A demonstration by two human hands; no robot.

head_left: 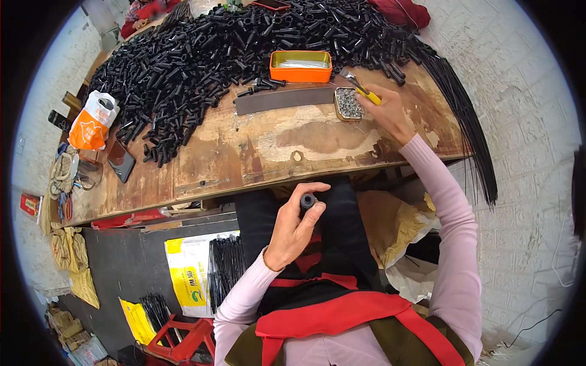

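Note:
My left hand (pixel 290 226) is closed round a short black tubular part (pixel 307 200), held in front of the table edge with its round end showing. My right hand (pixel 389 113), over the table at the right, grips a tool with a yellow and black handle (pixel 369 94). The tool's grey metal head points up and left; its exact kind is unclear. Just beside that hand stands a small tin (pixel 337 105) filled with little silvery metal pieces. An orange tin (pixel 300 75) holding thin pale rods stands behind it. A flat dark grey strip (pixel 284 100) lies left of the small tin.
A large heap of black tubular parts (pixel 201 61) covers the table's back and left. Long thin black rods (pixel 467 116) hang over the right edge. A phone (pixel 121 161) and an orange-white bag (pixel 94 122) lie at left. Another person's hand (pixel 140 24) shows far left.

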